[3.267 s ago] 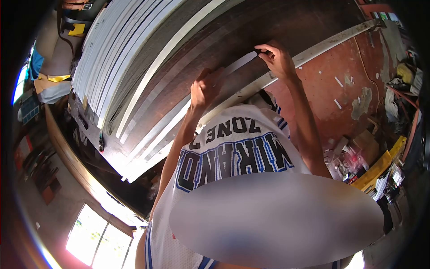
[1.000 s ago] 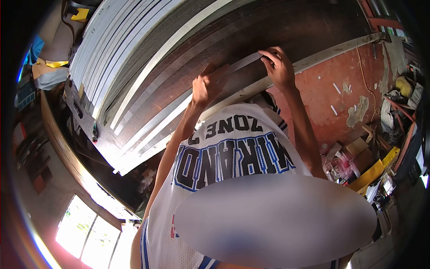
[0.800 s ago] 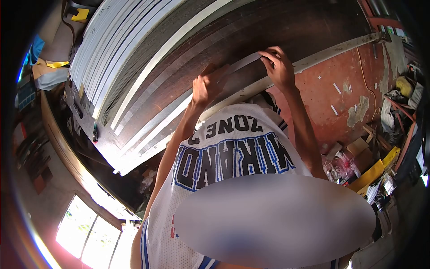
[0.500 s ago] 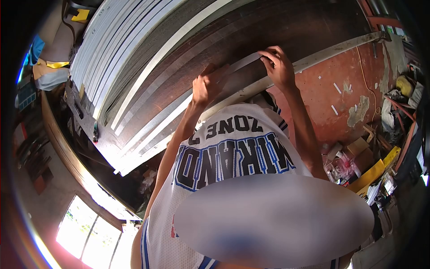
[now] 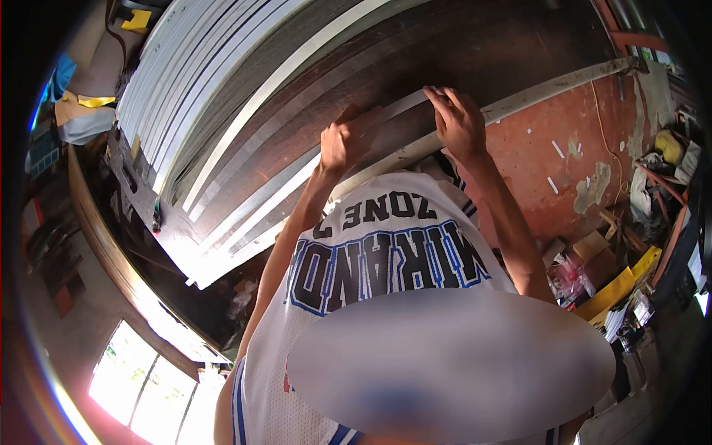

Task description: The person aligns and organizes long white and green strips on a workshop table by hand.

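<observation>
My left hand (image 5: 343, 145) is closed on a thin pale strip (image 5: 406, 105) that lies slantwise along the near edge of a dark tabletop (image 5: 504, 48). The fingers of my right hand (image 5: 458, 122) are pressed together at the upper right end of this strip. Left of my left hand, a bright white band continues down along the table edge. Several long, light strips (image 5: 215, 44) lie side by side on the upper left of the table.
A worn red surface (image 5: 519, 152) with pale patches is beyond the table's right edge. Cardboard, a yellow object (image 5: 612, 293) and mixed clutter lie at the lower right. A curved wooden edge (image 5: 111, 245) runs down the left, above a bright window (image 5: 137, 378).
My right hand has shifted slightly down, and its fingers are more drawn together over the strip's end. My left hand has hardly moved.
</observation>
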A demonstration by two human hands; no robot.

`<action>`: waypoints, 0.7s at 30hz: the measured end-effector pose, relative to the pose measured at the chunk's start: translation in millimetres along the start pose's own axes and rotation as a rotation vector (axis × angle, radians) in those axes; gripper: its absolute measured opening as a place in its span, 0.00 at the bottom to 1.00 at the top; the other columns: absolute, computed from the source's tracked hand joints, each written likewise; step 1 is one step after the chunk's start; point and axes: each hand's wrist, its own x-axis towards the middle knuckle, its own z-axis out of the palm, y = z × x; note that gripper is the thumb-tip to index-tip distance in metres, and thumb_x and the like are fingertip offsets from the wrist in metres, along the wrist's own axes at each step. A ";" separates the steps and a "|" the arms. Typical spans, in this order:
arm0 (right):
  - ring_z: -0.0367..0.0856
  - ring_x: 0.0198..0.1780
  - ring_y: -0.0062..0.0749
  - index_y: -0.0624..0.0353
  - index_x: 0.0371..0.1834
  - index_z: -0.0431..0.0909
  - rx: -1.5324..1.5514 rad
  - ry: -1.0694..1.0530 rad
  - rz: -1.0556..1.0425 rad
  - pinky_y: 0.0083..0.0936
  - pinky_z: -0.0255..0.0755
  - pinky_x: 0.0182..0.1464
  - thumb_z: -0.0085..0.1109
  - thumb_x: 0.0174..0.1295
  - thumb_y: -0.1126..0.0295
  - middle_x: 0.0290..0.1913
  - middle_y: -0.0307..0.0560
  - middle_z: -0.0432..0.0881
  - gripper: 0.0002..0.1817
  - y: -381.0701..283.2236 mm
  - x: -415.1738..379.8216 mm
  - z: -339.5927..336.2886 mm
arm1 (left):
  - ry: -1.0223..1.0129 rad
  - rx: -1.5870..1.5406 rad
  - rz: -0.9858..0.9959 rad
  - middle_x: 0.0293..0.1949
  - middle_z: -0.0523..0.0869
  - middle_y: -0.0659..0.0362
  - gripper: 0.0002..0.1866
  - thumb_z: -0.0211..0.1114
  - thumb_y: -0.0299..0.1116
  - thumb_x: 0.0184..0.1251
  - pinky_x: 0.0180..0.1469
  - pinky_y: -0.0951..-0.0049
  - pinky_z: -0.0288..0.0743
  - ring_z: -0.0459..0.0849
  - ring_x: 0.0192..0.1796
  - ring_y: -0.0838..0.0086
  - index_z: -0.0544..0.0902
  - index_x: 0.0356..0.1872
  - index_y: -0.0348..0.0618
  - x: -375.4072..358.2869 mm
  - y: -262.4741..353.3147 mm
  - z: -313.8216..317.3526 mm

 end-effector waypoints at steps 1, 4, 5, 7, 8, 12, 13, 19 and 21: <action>0.84 0.48 0.44 0.52 0.57 0.86 -0.005 -0.005 -0.001 0.36 0.81 0.53 0.64 0.59 0.82 0.55 0.43 0.83 0.22 -2.3 1.0 -0.8 | -0.009 0.001 -0.001 0.47 0.89 0.56 0.19 0.72 0.34 0.64 0.38 0.62 0.86 0.91 0.38 0.55 0.89 0.58 0.59 -0.4 -0.7 -0.5; 0.82 0.55 0.43 0.53 0.58 0.83 0.045 0.005 -0.051 0.37 0.79 0.57 0.66 0.57 0.80 0.58 0.45 0.82 0.23 -3.2 0.9 7.9 | -0.011 -0.009 -0.019 0.49 0.88 0.56 0.19 0.71 0.34 0.64 0.39 0.63 0.87 0.91 0.39 0.54 0.89 0.58 0.59 -1.5 -5.0 -0.6; 0.82 0.55 0.43 0.53 0.58 0.83 0.047 0.003 -0.054 0.37 0.79 0.57 0.66 0.57 0.80 0.58 0.45 0.82 0.23 -3.1 -0.5 11.0 | -0.009 -0.010 -0.023 0.49 0.88 0.56 0.19 0.71 0.34 0.64 0.39 0.63 0.87 0.91 0.39 0.54 0.89 0.58 0.59 -2.6 -5.8 -0.4; 0.82 0.55 0.42 0.54 0.57 0.84 0.108 -0.081 -0.050 0.37 0.78 0.58 0.65 0.58 0.80 0.57 0.45 0.83 0.22 -3.2 -1.5 13.7 | -0.018 -0.029 -0.054 0.51 0.88 0.55 0.19 0.70 0.34 0.64 0.40 0.64 0.87 0.91 0.40 0.54 0.89 0.57 0.59 -3.6 -6.0 -1.0; 0.82 0.55 0.42 0.54 0.57 0.84 0.108 -0.083 -0.052 0.37 0.78 0.58 0.65 0.58 0.80 0.57 0.45 0.83 0.22 -1.6 -2.9 13.0 | -0.016 -0.029 -0.056 0.51 0.88 0.55 0.19 0.70 0.34 0.64 0.40 0.64 0.87 0.91 0.40 0.54 0.89 0.57 0.59 -4.0 -5.9 -0.8; 0.83 0.55 0.43 0.56 0.53 0.84 0.114 -0.087 -0.055 0.37 0.77 0.59 0.64 0.59 0.80 0.54 0.45 0.83 0.18 -5.0 3.1 9.0 | -0.009 -0.048 -0.042 0.53 0.88 0.54 0.19 0.69 0.33 0.64 0.42 0.63 0.87 0.91 0.41 0.53 0.89 0.57 0.59 -4.0 -5.6 -4.4; 0.82 0.54 0.43 0.56 0.53 0.85 0.108 -0.067 -0.070 0.37 0.77 0.59 0.64 0.60 0.80 0.53 0.44 0.84 0.17 -9.8 5.0 6.8 | -0.012 -0.051 -0.041 0.54 0.88 0.54 0.19 0.69 0.32 0.64 0.42 0.62 0.87 0.91 0.41 0.52 0.89 0.57 0.59 -6.3 -3.9 -8.5; 0.81 0.51 0.43 0.55 0.49 0.86 0.163 -0.131 -0.058 0.37 0.77 0.56 0.69 0.61 0.73 0.48 0.44 0.81 0.13 -13.0 20.3 11.8 | 0.026 -0.027 0.005 0.53 0.88 0.53 0.19 0.68 0.32 0.64 0.41 0.61 0.87 0.91 0.41 0.54 0.89 0.57 0.59 -11.1 -10.9 -7.6; 0.81 0.50 0.43 0.56 0.48 0.86 0.167 -0.145 -0.074 0.38 0.77 0.55 0.70 0.60 0.73 0.48 0.44 0.80 0.13 -14.3 25.5 9.3 | 0.051 0.000 0.037 0.50 0.88 0.55 0.19 0.71 0.32 0.63 0.38 0.63 0.87 0.91 0.39 0.56 0.89 0.57 0.58 -11.9 -10.6 -10.1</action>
